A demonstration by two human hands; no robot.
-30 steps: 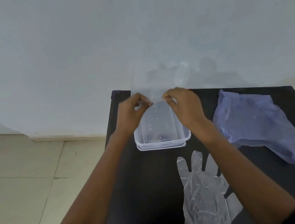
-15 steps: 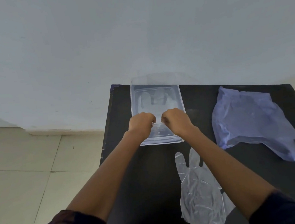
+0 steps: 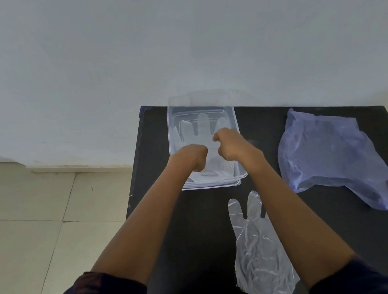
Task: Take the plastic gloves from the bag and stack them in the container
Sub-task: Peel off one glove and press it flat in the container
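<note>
The dark surface (image 3: 195,228) carries everything, its far edge against a pale wall (image 3: 179,42). Along its right edge lies the crumpled bluish bag (image 3: 329,153), flat and slack, well apart from our arms. At the far left corner sits the clear container (image 3: 241,166), one short wall touching the far edge. A plastic glove (image 3: 203,122) lies spread inside it, fingers pointing to the far wall. A second glove (image 3: 260,246) lies flat on the near part of the surface, fingers pointing toward the container's near wall, partly under our right forearm.

Our left hand (image 3: 192,157) and right hand (image 3: 231,144) are both curled closed over the container's near half, knuckles up. They seem to pinch the cuff of the glove inside, but the film is too sheer for us to tell whether they grip it.

The risk, as we judge it, is in letting go: thin film clings to skin, so lifting our hands could drag the glove out or crumple it. Our right forearm could also brush the loose glove toward the near edge.
</note>
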